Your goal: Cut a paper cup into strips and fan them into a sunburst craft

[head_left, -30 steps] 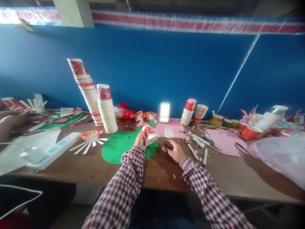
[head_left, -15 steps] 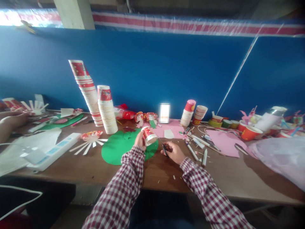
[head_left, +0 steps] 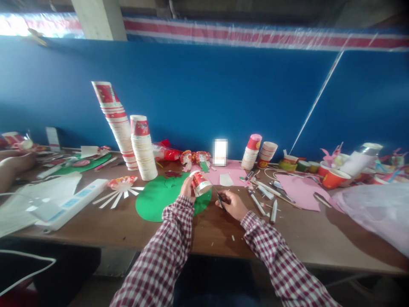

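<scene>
My left hand (head_left: 186, 188) is closed round a red and white paper cup (head_left: 200, 182), held tilted on its side above a green paper disc (head_left: 153, 198). My right hand (head_left: 230, 204) grips a pair of dark scissors (head_left: 219, 198), whose blades point up and left toward the cup's rim. Both hands hover just over the brown table (head_left: 128, 221). Both sleeves are red and white check.
Two tall cup stacks (head_left: 128, 128) lean behind the disc. A cut cup with spread strips (head_left: 121, 184) lies left, beside a white power strip (head_left: 68, 202). Pens and sticks (head_left: 265, 198), pink paper (head_left: 302, 189) and more cups (head_left: 260, 151) lie right. Another person's arm (head_left: 14, 164) rests far left.
The cup has turned slightly in my left hand and the scissors have edged closer to its rim. At far left, the other person's white strip piece has gone from view.
</scene>
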Action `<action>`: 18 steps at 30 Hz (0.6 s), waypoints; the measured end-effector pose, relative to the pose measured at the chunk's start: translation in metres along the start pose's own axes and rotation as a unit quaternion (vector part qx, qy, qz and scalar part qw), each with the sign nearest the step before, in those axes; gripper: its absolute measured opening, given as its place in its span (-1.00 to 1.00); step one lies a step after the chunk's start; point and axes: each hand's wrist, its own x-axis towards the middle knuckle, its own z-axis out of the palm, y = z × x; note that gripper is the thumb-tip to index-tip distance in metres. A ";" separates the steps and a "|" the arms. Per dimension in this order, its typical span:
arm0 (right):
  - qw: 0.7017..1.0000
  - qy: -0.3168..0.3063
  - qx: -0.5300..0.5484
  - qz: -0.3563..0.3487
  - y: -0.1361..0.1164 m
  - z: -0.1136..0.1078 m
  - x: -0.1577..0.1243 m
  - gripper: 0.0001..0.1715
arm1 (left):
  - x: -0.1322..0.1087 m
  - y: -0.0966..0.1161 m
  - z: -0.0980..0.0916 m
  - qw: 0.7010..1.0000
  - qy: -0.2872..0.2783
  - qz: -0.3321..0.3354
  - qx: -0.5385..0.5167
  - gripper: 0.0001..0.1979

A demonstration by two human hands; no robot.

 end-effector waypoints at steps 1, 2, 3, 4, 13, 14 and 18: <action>1.000 -0.002 0.002 0.001 0.000 0.000 0.000 -0.56 | 0.000 0.000 0.000 1.000 0.006 0.004 0.005 -0.65; 1.000 -0.003 0.003 0.001 -0.001 0.000 0.000 -0.56 | 0.000 0.000 0.000 1.000 0.011 0.006 0.009 -0.65; 1.000 -0.002 0.001 0.002 -0.001 0.000 0.000 -0.55 | 0.000 0.000 0.000 1.000 0.017 0.006 0.013 -0.65; 1.000 -0.002 -0.001 0.003 -0.001 0.000 0.000 -0.54 | 0.000 0.000 0.000 1.000 0.018 0.005 0.014 -0.65; 1.000 -0.014 0.015 -0.003 -0.001 0.000 0.000 -0.54 | 0.000 0.000 0.001 0.999 0.019 0.012 0.033 -0.70; 1.000 -0.016 0.017 -0.005 -0.001 0.000 -0.001 -0.54 | -0.001 0.000 0.001 0.999 0.017 0.011 0.035 -0.70; 1.000 -0.018 0.021 -0.005 -0.002 0.000 -0.001 -0.56 | -0.002 0.001 0.001 0.999 0.015 0.005 0.035 -0.70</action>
